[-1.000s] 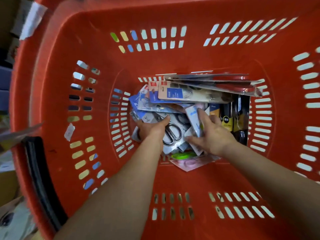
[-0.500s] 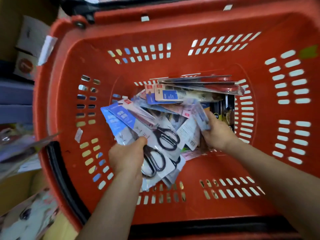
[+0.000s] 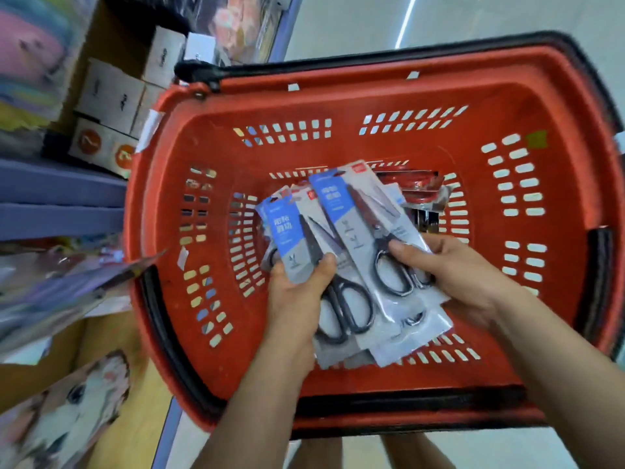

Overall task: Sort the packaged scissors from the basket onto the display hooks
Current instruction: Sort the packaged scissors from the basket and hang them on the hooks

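While held up inside the red basket (image 3: pixel 406 147), above its floor, fanned out as one bunch of packaged scissors (image 3: pixel 348 228) between both hands. Gripped at the lower left by the left hand (image 3: pixel 294 306), thumb curled over the front card. Gripped at the right by the right hand (image 3: pixel 463 275), thumb pressed across black handles. Beneath, on the basket bottom, more packs (image 3: pixel 419 187), some red-handled. Flanked at left by shelved boxes (image 3: pixel 111 96).

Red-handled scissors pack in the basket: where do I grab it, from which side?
The flat red-handled pack lies at the basket's far end, its left part hidden behind the held packs. Probably pinch its exposed right edge, reaching down from above.
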Motion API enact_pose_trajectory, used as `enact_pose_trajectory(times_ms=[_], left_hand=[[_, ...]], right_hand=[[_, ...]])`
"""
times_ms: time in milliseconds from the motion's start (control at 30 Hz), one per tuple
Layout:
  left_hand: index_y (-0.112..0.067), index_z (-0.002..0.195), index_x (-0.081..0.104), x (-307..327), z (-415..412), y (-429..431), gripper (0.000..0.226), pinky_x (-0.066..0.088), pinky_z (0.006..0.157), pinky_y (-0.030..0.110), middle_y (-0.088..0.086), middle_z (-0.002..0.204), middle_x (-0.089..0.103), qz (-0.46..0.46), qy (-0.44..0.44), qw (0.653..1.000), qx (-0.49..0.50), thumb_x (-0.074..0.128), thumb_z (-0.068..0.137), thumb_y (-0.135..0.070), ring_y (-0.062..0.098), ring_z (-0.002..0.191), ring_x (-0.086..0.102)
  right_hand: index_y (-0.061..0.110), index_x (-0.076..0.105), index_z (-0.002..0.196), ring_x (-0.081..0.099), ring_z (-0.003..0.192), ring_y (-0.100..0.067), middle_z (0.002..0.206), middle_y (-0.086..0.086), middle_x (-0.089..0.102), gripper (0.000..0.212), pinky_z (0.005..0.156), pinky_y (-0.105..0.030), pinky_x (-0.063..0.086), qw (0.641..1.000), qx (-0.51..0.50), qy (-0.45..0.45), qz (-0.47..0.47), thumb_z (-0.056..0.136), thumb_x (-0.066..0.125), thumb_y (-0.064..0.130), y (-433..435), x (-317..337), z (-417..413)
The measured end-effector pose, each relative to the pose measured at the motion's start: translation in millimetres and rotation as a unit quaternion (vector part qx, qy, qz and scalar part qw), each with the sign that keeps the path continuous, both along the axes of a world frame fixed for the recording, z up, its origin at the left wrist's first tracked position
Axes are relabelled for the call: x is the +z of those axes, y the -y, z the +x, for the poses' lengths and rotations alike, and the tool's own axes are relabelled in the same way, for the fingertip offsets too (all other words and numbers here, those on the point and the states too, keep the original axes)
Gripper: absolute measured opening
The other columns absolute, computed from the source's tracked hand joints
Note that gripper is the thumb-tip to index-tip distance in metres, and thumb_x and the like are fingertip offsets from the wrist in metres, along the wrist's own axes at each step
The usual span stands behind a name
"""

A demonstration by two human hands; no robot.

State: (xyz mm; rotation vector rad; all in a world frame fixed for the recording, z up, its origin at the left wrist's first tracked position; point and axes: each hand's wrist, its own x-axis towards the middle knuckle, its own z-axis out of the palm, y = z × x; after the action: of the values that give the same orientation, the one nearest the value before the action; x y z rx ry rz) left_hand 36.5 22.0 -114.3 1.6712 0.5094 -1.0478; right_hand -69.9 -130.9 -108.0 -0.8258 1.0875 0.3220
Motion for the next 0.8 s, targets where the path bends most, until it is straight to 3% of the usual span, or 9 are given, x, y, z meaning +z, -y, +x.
enact_pose_trajectory(times_ms=[67,167,333,567,667,800], left_hand=[[-0.012,0.129,0.055,-0.9,-8.4,9.2,0.044,0.055,0.094,0.039,0.002,0.113,0.073,-0.008,0.004,0.999,0.043,0.070,0.088,-0.004,0.020,0.104,0.070],[-0.013,0.126,0.056,3.0,-15.2,15.0,0.045,0.058,0.087,0.032,0.003,0.110,0.074,-0.023,-0.016,0.998,0.057,0.071,0.085,0.001,0.019,0.101,0.071],[-0.020,0.120,0.061,19.1,-18.5,0.7,0.044,0.057,0.086,0.036,-0.002,0.105,0.075,-0.005,0.001,0.999,0.047,0.075,0.082,-0.001,0.018,0.099,0.072],[-0.020,0.117,0.061,58.8,13.7,-34.9,0.041,0.057,0.084,0.042,0.000,0.105,0.075,0.011,0.065,0.995,0.070,0.075,0.082,-0.004,0.021,0.095,0.072],[-0.022,0.114,0.062,83.0,31.0,-45.5,0.040,0.057,0.077,0.035,-0.004,0.103,0.075,0.020,0.121,0.991,0.048,0.075,0.081,-0.003,0.018,0.093,0.073],[-0.025,0.107,0.063,123.2,61.1,-64.1,0.039,0.058,0.072,0.029,-0.013,0.094,0.076,0.048,0.196,0.979,0.020,0.078,0.077,-0.006,0.007,0.084,0.072]], right_hand=[[0.008,0.073,0.106,0.074,0.086,-0.030,0.103,-0.016,0.076,0.035,0.080,-0.043,0.060,0.996,-0.087,-0.019,-0.013,0.077,0.071,0.027,-0.2,1.8,-10.4],[0.009,0.072,0.105,0.075,0.077,-0.024,0.099,-0.015,0.077,0.033,0.064,-0.035,0.061,0.986,-0.159,-0.036,-0.040,0.077,0.070,0.024,-3.8,12.0,-23.8],[0.007,0.070,0.111,0.074,0.087,-0.031,0.103,-0.017,0.076,0.030,0.078,-0.046,0.062,0.979,-0.194,-0.052,-0.028,0.084,0.066,0.019,-14.1,29.3,-31.1],[0.007,0.072,0.105,0.075,0.076,-0.019,0.092,-0.010,0.077,0.026,0.061,-0.032,0.060,0.965,-0.261,0.004,-0.009,0.082,0.063,0.017,-12.8,55.6,-12.3],[0.007,0.073,0.104,0.075,0.080,-0.023,0.096,-0.013,0.077,0.029,0.066,-0.038,0.062,0.967,-0.256,0.014,0.002,0.080,0.064,0.020,-13.6,70.6,-4.4],[0.003,0.069,0.118,0.075,0.087,-0.026,0.104,-0.015,0.075,0.038,0.071,-0.040,0.062,0.965,-0.262,0.012,-0.006,0.084,0.062,0.019,-12.8,89.4,-1.4]])
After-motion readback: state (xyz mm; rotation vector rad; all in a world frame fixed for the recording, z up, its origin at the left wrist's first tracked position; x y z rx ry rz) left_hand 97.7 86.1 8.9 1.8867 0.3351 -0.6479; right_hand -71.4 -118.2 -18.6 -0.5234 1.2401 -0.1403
